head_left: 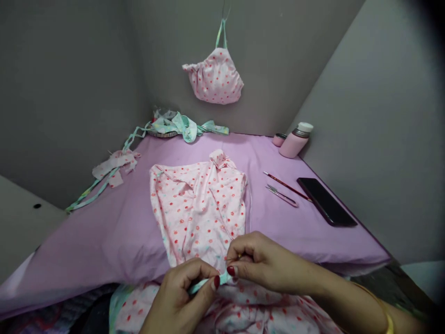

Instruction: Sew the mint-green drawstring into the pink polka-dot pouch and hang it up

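Pink cloth with red dots (205, 208) lies across the table and hangs over its front edge onto my lap. My left hand (189, 287) pinches a mint-green trim strip (224, 277) on this cloth between thumb and fingers. Close beside it, my right hand (253, 260) is closed in a pinch at the strip's right end. A thin, needle-like thing shows faintly at its fingertips, too small to make out fully. White thread (250, 204) runs along the cloth's right side down toward my right hand.
Thread snips (281, 195), a dark red pencil-like stick (287, 185) and a black phone (327, 202) lie right. Behind them stands a pink bottle (294, 144). Mint fabric strips (187, 127) and pink scraps (116, 164) lie back left. A dotted pouch-like piece (217, 79) hangs on the wall.
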The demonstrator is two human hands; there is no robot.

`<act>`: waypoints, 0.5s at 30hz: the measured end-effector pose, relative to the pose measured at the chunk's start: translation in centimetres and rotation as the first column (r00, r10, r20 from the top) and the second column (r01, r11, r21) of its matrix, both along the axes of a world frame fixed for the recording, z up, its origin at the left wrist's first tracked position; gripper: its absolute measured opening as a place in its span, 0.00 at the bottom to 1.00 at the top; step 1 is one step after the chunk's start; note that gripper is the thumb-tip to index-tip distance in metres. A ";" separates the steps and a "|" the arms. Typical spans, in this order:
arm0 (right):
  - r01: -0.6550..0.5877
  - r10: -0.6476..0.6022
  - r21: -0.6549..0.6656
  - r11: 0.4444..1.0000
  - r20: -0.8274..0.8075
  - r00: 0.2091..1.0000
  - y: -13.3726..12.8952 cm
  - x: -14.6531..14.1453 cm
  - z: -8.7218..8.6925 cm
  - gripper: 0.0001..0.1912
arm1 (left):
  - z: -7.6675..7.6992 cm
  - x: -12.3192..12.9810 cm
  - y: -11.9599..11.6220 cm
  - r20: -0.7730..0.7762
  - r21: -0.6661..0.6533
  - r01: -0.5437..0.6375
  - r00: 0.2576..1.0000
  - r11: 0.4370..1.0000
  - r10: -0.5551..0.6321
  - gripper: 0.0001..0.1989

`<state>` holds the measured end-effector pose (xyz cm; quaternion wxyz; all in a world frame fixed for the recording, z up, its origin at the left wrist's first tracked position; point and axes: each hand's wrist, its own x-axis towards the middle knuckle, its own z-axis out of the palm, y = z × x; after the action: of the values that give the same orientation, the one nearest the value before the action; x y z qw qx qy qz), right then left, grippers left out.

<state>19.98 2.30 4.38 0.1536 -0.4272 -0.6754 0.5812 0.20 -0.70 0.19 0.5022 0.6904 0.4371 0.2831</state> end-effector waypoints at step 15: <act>0.090 -0.135 -0.271 0.958 -0.153 0.979 -0.1 0.3 -1.7 0.14 | -1.3 -0.2 0.2 -0.170 0.716 0.104 0.985 0.690 0.028 0.13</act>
<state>20.26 2.23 2.72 0.1854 -0.4306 -0.5513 0.6901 -0.02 -0.50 -1.10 0.1573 0.8624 0.3165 0.3624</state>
